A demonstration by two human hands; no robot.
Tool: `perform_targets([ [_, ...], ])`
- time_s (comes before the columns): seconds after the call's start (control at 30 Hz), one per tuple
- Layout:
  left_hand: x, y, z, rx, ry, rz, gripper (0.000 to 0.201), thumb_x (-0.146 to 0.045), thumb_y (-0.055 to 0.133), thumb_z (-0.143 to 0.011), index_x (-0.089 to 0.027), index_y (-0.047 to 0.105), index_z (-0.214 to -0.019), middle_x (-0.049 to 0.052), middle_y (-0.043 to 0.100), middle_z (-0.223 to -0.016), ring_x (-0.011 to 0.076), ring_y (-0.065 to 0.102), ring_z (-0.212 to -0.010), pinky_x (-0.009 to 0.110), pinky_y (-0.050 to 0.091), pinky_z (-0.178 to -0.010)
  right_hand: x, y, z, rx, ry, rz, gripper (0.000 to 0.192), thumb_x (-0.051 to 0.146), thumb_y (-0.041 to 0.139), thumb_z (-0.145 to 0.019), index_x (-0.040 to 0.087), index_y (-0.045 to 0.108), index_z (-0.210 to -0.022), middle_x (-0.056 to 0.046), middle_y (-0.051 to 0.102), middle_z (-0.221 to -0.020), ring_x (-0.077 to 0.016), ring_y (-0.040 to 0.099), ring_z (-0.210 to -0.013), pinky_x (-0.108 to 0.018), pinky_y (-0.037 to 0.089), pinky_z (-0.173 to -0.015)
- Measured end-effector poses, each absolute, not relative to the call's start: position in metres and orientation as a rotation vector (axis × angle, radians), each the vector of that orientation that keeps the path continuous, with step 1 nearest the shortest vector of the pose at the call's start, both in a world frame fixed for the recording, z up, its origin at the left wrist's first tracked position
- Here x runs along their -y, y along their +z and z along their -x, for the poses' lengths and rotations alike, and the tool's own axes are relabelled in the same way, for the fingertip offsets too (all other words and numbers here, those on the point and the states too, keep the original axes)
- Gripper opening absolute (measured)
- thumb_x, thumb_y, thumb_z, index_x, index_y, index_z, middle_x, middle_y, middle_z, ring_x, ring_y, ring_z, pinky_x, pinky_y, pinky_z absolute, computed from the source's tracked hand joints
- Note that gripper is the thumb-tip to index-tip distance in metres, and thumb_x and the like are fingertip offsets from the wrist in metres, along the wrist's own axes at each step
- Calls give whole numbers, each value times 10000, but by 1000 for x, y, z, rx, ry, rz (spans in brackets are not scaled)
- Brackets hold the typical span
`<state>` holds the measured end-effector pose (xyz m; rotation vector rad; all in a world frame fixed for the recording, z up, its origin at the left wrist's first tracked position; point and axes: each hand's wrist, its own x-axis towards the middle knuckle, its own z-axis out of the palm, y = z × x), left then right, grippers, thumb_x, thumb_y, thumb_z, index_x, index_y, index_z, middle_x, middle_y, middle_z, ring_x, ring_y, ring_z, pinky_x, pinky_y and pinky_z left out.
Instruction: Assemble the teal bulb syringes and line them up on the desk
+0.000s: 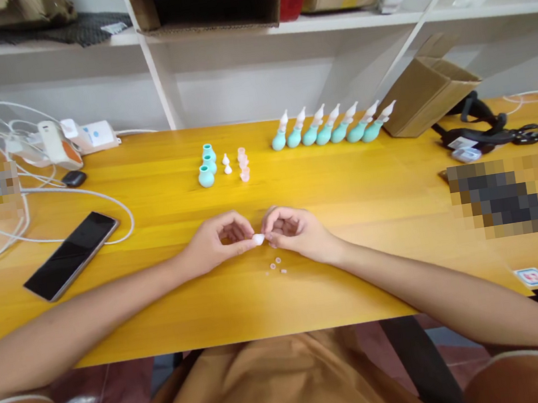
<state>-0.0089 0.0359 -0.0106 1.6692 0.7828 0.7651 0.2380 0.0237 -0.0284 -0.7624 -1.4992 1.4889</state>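
Both hands, left (214,242) and right (296,231), curled, fingertips pinching white tip (258,239).

no legible text anywhere. small sticker (532,277) with red mark on table edge, well right of right hand (296,231) fingers: too small to read. white charger (96,134) with blue dot, far left beyond left hand (214,242) fingers: no readable lettering.

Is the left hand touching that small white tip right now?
Touching. The head view shows the left hand pinching the small white tip at its fingertips, with the right hand meeting it from the other side.
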Motion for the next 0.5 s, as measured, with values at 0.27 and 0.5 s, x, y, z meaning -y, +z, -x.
perform_targets([
  [0.27,-43,-12,11,-727,731,-1574,337,-386,912,-860,-175,682,-985,21,728,-939,135,677,-842,270,530,-775,-22,-30,-237,1590,1404,726,200,362,863,-917,218,725,-932,-25,645,-971,-132,630,-806,-283,535,-736],
  [0.5,-52,-16,11,-756,870,-1496,354,-417,867,-877,-172,658,-1025,-3,673,-918,114,627,-781,263,527,-746,-53,-36,-258,1710,988,973,166,352,832,-884,219,733,-892,-35,672,-954,-166,650,-822,-317,533,-757],
])
